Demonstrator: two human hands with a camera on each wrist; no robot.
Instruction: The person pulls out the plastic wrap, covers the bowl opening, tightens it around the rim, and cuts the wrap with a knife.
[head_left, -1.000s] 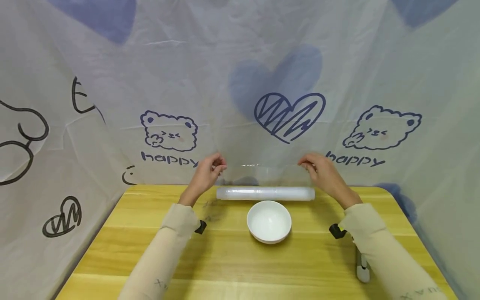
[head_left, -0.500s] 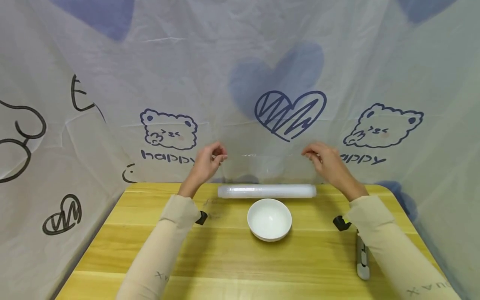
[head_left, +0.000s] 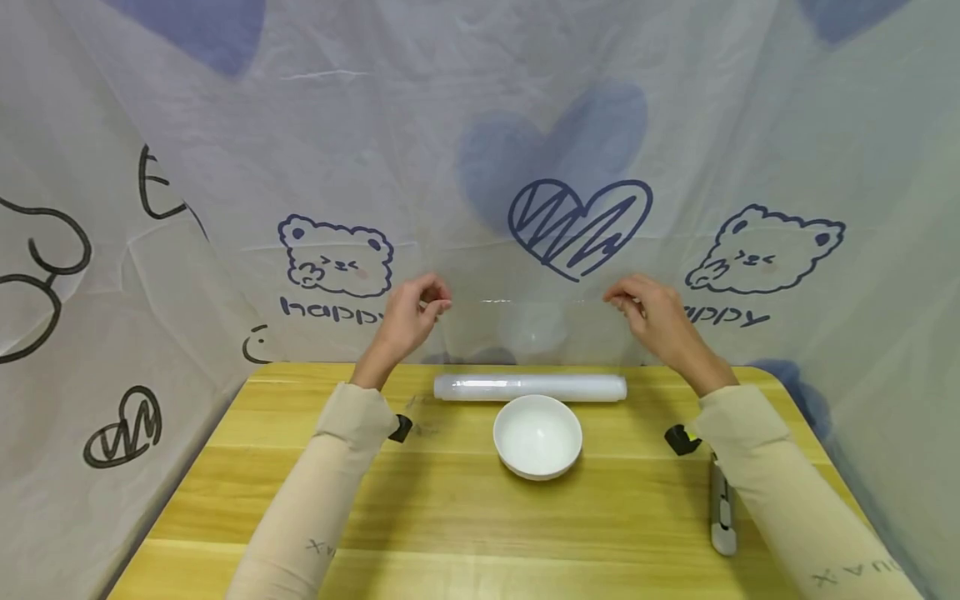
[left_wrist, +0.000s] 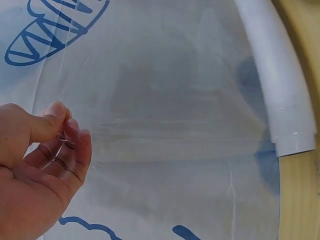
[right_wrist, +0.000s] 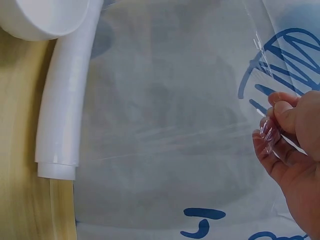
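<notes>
- Now, left hand (head_left: 408, 321) raised above the bench (head_left: 450, 517), thumb and fingers pinching the left corner of the clear film (head_left: 525, 333).
- Film stretched up from the roll (head_left: 529, 387), which lies on the bench behind the white bowl (head_left: 537, 436).
- Right hand (head_left: 654, 321) pinching the film's right corner, same height.
- Utility knife (head_left: 722, 510) on the bench by the right sleeve.

One roll of cling film (head_left: 529, 387), one white bowl (head_left: 537, 436), one utility knife (head_left: 722, 508), two hands.
</notes>
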